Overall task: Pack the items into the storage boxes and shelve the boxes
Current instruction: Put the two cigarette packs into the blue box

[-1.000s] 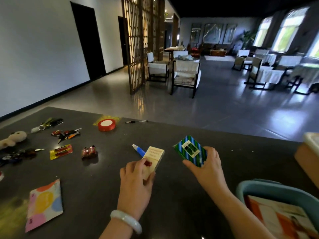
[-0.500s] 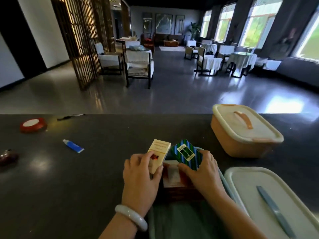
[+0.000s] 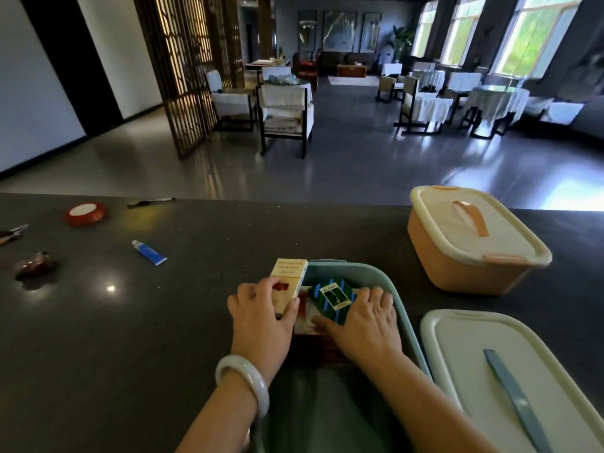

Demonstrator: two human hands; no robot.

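My left hand (image 3: 261,317) grips a cream-coloured small pack (image 3: 289,279) upright at the left rim of the open light-blue storage box (image 3: 407,322). Inside that box, my right hand (image 3: 362,325) presses a green-and-blue striped pack (image 3: 331,297) down onto a red-and-white item lying there. The box's pale lid (image 3: 510,380) with a blue handle rests on the table to its right. An orange storage box (image 3: 464,259) with its cream lid on stands behind.
On the dark table (image 3: 114,338) to the left lie a blue-and-white tube (image 3: 148,253), a red tape roll (image 3: 85,213), a black pen (image 3: 150,202), a dark red wrapped item (image 3: 34,265) and scissors at the left edge. Chairs and tables fill the room beyond.
Both hands carried the packs right, from above the bare table to the blue box. The striped pack has sunk lower into the box; my view swung right and nearer.
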